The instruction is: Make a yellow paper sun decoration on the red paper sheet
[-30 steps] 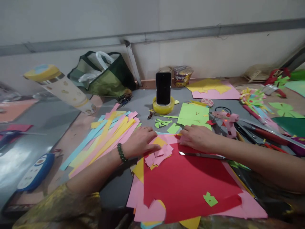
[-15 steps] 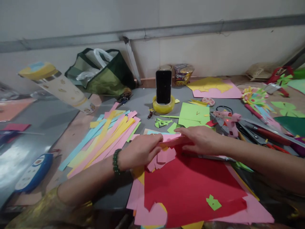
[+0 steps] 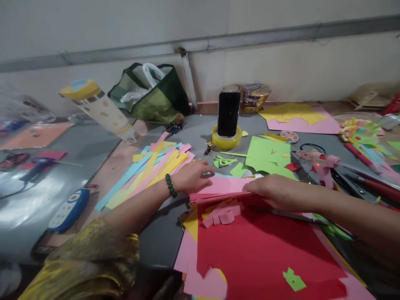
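Observation:
Layered pink paper lies across the top of a large red sheet. My right hand pinches the right end of the pink paper, and scissors show beneath that hand. At the other end my left hand, below a green bead bracelet, has its fingers apart and bent over the paper's upper left corner. Small pink scraps rest on the red sheet just below, and a green scrap lies lower down.
Coloured strips fan out at the left. A phone stands in a yellow tape roll behind the hands. At the right are green paper and a pink glue gun. A tumbler and bag stand at the back left.
The view has swung left, so things appear farther right. The pink paper now lies flatter and more exposed between my hands. My left hand has drawn back to its left corner.

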The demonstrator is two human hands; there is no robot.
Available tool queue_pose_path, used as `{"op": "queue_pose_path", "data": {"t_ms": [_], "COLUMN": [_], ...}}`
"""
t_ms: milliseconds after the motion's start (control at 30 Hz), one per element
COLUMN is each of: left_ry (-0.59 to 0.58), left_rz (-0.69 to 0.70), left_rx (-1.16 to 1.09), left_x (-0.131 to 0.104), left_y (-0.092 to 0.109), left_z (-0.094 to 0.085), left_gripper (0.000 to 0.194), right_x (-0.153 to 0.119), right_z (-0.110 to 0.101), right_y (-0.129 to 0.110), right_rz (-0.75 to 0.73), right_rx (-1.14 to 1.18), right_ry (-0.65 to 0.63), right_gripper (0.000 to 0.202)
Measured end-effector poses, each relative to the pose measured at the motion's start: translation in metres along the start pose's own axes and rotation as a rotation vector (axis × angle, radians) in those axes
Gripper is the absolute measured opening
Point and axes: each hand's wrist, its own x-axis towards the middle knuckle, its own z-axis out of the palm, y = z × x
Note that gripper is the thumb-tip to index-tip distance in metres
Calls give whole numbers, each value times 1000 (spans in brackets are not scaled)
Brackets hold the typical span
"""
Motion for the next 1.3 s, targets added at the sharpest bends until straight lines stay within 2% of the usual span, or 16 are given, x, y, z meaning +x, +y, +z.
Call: {"op": "queue_pose_path", "data": {"t_ms": [167, 300, 367, 467, 567, 633, 700, 767, 833, 900, 933, 1067, 1200, 1300], "left_ry": [-59, -85, -62, -93, -228, -327, -268, -36, 76, 38, 15, 37, -38, -96], "left_rz": [-105, -135, -93, 91, 249, 270, 214, 108, 57, 73, 74, 7, -52, -112], "left_rx": [96, 48, -44, -297, -508, -582, -614, -565, -423, -231, -146, 60, 80, -3], "left_x": [-4, -10, -15, -27, -37, -37, -31, -19, -7, 1, 3, -2, -6, -4], "left_y": [12, 14, 17, 19, 13, 3, -7, -14, -13, -7, -2, 16, 24, 25], "left_z": [0, -6, -9, -12, -17, -21, -21, -17, -10, -2, 2, 9, 7, 4], "left_gripper": [33, 10, 9, 17, 24, 30, 39, 43, 36, 25, 25, 46, 44, 22], "right_x": [1, 1, 1, 1, -1, -2, -3, -2, -2, -3, -4, -7, -6, -4], "right_z": [1, 2, 4, 5, 4, 4, 6, 7, 7, 6, 5, 5, 7, 8], "right_y": [0, 1, 3, 5, 2, -1, -4, -5, -4, -3, -2, -1, -1, -1], "right_rz": [2, -5, -59, -125, -72, -29, 2, 35, 18, -60, -104, -167, -150, -146], "right_rx": [25, 18, -1, 12, 89, 107, 59, -8, -5, 69, 109, 161, 155, 128], "right_ry": [23, 37, 120, 223, 116, 69, 79, 83, 74, 83, 93, 132, 113, 108], "right_gripper": [17, 23, 30, 41, 39, 39, 51, 67, 66, 58, 56, 61, 60, 56]}}
